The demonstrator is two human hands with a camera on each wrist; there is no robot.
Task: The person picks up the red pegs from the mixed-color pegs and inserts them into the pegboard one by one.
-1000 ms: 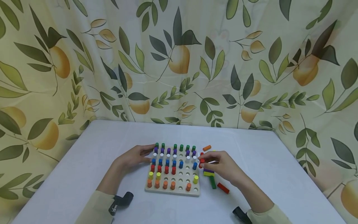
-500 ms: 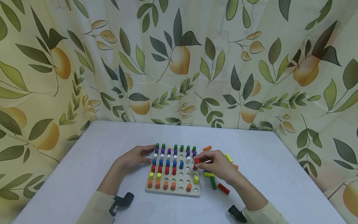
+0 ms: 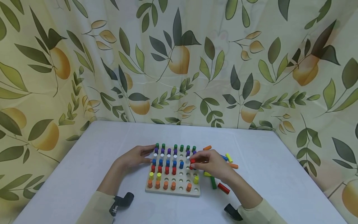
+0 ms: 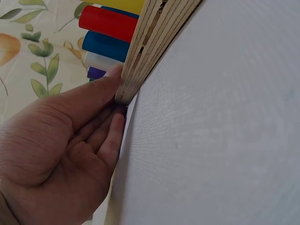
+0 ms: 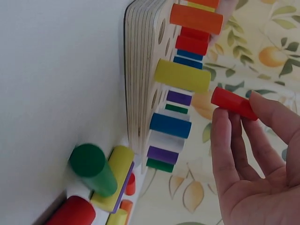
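A wooden pegboard point(image 3: 181, 193) carries rows of coloured pegs in green, purple, white, blue, red, yellow and orange. My left hand point(image 3: 137, 157) holds its left edge. In the left wrist view, the thumb lies over the board's layered edge point(image 4: 154, 42), with the other fingers low beside it. Between thumb and fingertips, my right hand point(image 3: 213, 163) pinches a red peg point(image 5: 232, 102), raised over the board's right part near a blue peg point(image 5: 170, 125). The red peg is apart from the board and tilted in the right wrist view. Several holes around there have no peg.
Loose pegs lie right of the board: a red one point(image 3: 223, 188), a green one point(image 3: 213, 183), a yellow one point(image 3: 229, 157) and two orange, one at the back point(image 3: 207, 147). A leaf-patterned curtain point(image 3: 179, 93) hangs behind the white table point(image 3: 112, 133).
My right hand has moved left with the red peg, from beside the board's right edge to over its right columns. My left hand stays at the left edge.
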